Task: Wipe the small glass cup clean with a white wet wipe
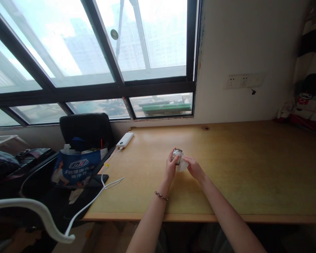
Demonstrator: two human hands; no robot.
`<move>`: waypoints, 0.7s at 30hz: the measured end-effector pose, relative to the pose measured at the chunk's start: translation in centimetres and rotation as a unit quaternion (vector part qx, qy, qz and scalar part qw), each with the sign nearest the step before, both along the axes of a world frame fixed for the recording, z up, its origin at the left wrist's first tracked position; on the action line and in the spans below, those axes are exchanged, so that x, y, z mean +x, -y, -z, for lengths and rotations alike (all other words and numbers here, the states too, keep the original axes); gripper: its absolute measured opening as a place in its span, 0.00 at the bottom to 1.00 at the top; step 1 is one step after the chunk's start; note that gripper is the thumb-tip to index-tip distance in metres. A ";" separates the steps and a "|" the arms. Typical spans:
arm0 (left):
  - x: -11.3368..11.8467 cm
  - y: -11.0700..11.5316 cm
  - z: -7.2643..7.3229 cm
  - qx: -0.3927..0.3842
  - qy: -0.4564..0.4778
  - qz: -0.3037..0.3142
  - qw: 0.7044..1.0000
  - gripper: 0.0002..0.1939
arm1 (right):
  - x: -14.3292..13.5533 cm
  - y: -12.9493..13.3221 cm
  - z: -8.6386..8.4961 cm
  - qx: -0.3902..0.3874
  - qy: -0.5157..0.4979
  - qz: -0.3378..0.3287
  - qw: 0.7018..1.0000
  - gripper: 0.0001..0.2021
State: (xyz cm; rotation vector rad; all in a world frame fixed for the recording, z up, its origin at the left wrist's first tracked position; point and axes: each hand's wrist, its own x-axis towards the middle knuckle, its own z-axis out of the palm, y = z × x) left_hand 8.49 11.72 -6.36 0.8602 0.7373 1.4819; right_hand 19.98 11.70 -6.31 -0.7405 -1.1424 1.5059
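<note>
Head view, frame centre: left hand (171,166) grips a small jar (177,154) over the tabletop (252,175); right hand (194,168) pinches white tissue (183,165) against it. Jar looks rigid, breakable; hold its sides.

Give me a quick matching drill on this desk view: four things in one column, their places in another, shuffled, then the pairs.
Things:
1. jar
2. power bank
3. blue bag
4. sockets

Places:
A. on the wall, right of the window
B. on the black chair left of the desk
C. between the left hand and right hand, with a white cloth
D. at the desk's far left corner, white cable attached

Pairs: 1-C, 2-D, 3-B, 4-A
</note>
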 end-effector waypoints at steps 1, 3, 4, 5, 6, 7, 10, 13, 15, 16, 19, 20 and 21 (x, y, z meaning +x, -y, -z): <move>0.1 0.2 -0.3 0.012 -0.008 0.005 1.000 0.27 | 0.0 0.0 -0.1 -0.032 -0.058 -0.005 0.998 0.10; 0.3 0.5 -0.7 0.028 -0.014 0.021 0.999 0.27 | 0.0 0.0 -0.2 -0.077 -0.145 0.001 0.986 0.13; 0.4 0.6 -0.8 0.031 -0.017 0.027 0.999 0.28 | -0.1 0.0 -0.2 -0.089 -0.169 0.011 0.982 0.13; 0.6 0.6 -0.8 0.029 -0.021 0.029 0.999 0.28 | -0.3 0.0 -0.2 -0.089 -0.181 0.030 0.979 0.13; 0.7 0.6 -0.8 0.026 -0.023 0.029 0.999 0.29 | -0.5 0.1 -0.2 -0.078 -0.180 0.050 0.979 0.13; 0.7 0.5 -0.7 0.022 -0.021 0.026 0.999 0.29 | -0.7 0.2 -0.3 -0.056 -0.162 0.066 0.983 0.14; 0.7 0.3 -0.6 0.016 0.010 0.022 1.000 0.27 | -1.2 0.8 -0.7 0.087 -0.003 0.091 0.992 0.15; 0.6 0.3 -0.5 0.017 0.050 0.023 0.998 0.27 | -1.4 1.3 -1.0 0.233 0.188 0.097 0.949 0.18; 0.5 0.4 -0.5 0.016 0.068 0.021 0.997 0.26 | -1.4 1.5 -1.0 0.270 0.251 0.101 0.924 0.18; 0.5 0.5 -0.4 0.015 0.077 0.020 0.997 0.26 | -1.3 1.5 -0.9 0.272 0.267 0.101 0.919 0.17; 0.4 0.3 0.1 -0.005 0.110 0.017 0.994 0.23 | -1.2 1.4 -0.9 0.248 0.265 0.082 0.928 0.11; 0.3 0.2 0.3 -0.023 0.125 0.022 0.992 0.21 | -1.2 1.3 -0.9 0.234 0.247 0.069 0.938 0.11; 0.2 0.0 0.5 -0.045 0.142 0.030 0.988 0.19 | -1.1 1.3 -0.9 0.218 0.224 0.054 0.948 0.11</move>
